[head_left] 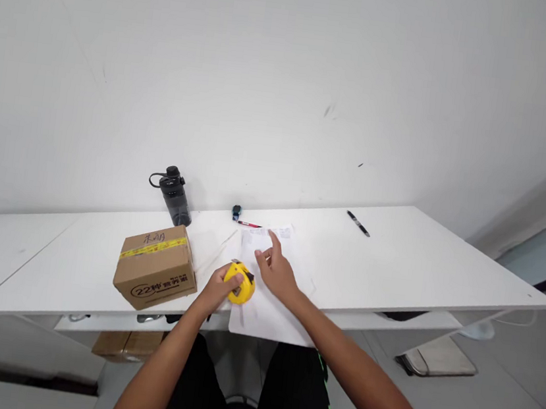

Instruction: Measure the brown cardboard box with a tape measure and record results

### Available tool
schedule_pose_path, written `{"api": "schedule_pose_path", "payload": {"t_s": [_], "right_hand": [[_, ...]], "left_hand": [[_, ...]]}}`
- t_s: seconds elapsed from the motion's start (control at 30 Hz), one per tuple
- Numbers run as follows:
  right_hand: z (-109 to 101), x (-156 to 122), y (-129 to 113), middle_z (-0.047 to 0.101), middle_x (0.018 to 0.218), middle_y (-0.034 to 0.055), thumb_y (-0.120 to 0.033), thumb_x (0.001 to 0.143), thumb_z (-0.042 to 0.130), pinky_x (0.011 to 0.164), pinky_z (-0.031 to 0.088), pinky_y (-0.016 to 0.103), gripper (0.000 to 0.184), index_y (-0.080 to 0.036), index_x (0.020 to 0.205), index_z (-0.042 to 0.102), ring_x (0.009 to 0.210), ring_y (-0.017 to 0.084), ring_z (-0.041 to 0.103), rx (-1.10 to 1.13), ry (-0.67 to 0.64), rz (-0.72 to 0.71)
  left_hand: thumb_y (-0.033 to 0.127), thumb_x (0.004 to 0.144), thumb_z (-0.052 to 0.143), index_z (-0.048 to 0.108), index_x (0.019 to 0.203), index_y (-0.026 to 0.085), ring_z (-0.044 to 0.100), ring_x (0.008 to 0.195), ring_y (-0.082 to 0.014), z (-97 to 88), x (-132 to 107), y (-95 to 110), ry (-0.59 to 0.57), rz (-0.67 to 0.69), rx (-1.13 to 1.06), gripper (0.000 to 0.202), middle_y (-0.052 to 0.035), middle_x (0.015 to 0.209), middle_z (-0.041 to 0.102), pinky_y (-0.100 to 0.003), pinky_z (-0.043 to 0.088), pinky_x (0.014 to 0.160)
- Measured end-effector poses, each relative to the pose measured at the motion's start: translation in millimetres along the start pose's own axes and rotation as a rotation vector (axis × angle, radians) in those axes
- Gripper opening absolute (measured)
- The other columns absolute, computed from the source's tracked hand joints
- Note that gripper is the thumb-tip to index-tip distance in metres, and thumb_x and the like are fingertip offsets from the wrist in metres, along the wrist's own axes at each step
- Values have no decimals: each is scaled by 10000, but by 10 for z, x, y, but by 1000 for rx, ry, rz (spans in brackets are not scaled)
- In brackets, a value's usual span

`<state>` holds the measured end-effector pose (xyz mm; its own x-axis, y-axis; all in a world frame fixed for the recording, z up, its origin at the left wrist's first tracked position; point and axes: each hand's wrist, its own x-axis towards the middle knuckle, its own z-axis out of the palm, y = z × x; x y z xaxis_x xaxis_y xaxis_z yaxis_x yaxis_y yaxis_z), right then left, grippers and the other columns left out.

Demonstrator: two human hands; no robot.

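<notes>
A yellow tape measure (242, 284) is gripped in my left hand (215, 288), whose thumb lies across its face. It is held over the left edge of a white paper sheet (269, 320), which hangs slightly past the front edge of the desk. My right hand (277, 271) is above the same sheet, to the right of the tape measure and apart from it. Its index finger points up toward the printed top of the paper, and I see nothing in its fingers. Just beyond the sheet's top left lies a red pen (249, 224).
A taped cardboard box (156, 266) stands left of my left hand, with a dark water bottle (175, 196) behind it. Near the wall is a small dark blue object (236, 211). A black pen (358, 223) lies farther right on the white desk (425, 263).
</notes>
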<state>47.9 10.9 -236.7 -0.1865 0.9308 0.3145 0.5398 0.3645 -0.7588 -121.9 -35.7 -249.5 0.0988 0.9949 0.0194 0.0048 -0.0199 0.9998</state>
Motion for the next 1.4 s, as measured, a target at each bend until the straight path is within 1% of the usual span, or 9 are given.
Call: {"api": "schedule_pose_path", "payload": {"t_s": [0.1, 0.27, 0.43, 0.6, 0.8, 1.0, 1.13, 1.3, 1.4], "right_hand": [[163, 779, 260, 696, 935, 87, -353, 983, 314, 711, 450, 303, 628, -147, 1513, 49, 842, 222, 660, -258, -102, 224], [522, 1347, 509, 672, 1094, 163, -326, 979, 342, 785, 435, 332, 395, -153, 1316, 454, 1013, 262, 637, -492, -216, 196], [701, 1341, 661, 684, 954, 194, -194, 966, 288, 744, 436, 352, 340, -91, 1226, 481, 910, 269, 662, -493, -192, 204], [745, 1419, 726, 680, 974, 186, -252, 976, 310, 731, 431, 332, 323, -119, 1142, 553, 918, 260, 661, -488, -196, 200], [762, 1406, 728, 696, 903, 142, -224, 969, 353, 689, 416, 306, 257, -147, 1047, 586, 850, 239, 666, -489, -177, 146], [750, 1308, 694, 696, 909, 135, -233, 987, 283, 706, 418, 321, 322, -125, 1199, 500, 834, 243, 657, -463, -81, 75], [696, 1271, 702, 677, 1050, 94, -286, 971, 325, 782, 424, 303, 356, -194, 1291, 453, 936, 213, 631, -236, 143, 42], [624, 1143, 630, 610, 697, -2, -554, 879, 457, 672, 427, 255, 372, -201, 913, 569, 667, 159, 558, 186, 309, 71], [647, 1029, 576, 565, 635, -20, -636, 879, 372, 628, 411, 249, 472, -206, 800, 550, 621, 145, 514, 363, 257, 102]], "left_hand": [[584, 672, 692, 596, 779, 157, 533, 633, -136, -66, 346, -50, -53, 31, 322, 450, 0, 705, 596, -237, 409, 579], [554, 686, 671, 602, 733, 178, 545, 654, -150, -153, 521, -224, 14, 31, 659, 385, 23, 671, 589, -242, 401, 576], [487, 763, 628, 671, 979, 194, 627, 973, -234, -201, 512, -313, 26, 86, 630, 366, -49, 1055, 695, -311, 483, 816], [510, 832, 538, 657, 1132, 234, 305, 1406, -282, -142, 573, -235, -64, 94, 860, 425, -49, 1375, 552, -438, 281, 1121], [574, 874, 426, 710, 922, 210, 46, 1469, -312, -106, 629, -248, -68, -3, 1064, 464, -38, 1555, 283, -521, 160, 1150], [602, 868, 422, 720, 914, 203, 44, 1468, -315, -124, 611, -268, -49, 23, 1054, 500, -30, 1570, 242, -492, 140, 1169], [605, 866, 425, 725, 923, 220, 68, 1467, -301, -118, 600, -255, -55, 67, 1048, 491, 4, 1555, 286, -469, 139, 1177], [599, 871, 408, 698, 1069, 264, 132, 1458, -296, -104, 625, -268, -67, 31, 1040, 485, 13, 1516, 366, -509, 117, 1169], [590, 869, 412, 705, 1033, 257, 118, 1461, -290, -107, 636, -282, -69, 34, 1038, 473, 18, 1520, 359, -500, 118, 1169]]}}
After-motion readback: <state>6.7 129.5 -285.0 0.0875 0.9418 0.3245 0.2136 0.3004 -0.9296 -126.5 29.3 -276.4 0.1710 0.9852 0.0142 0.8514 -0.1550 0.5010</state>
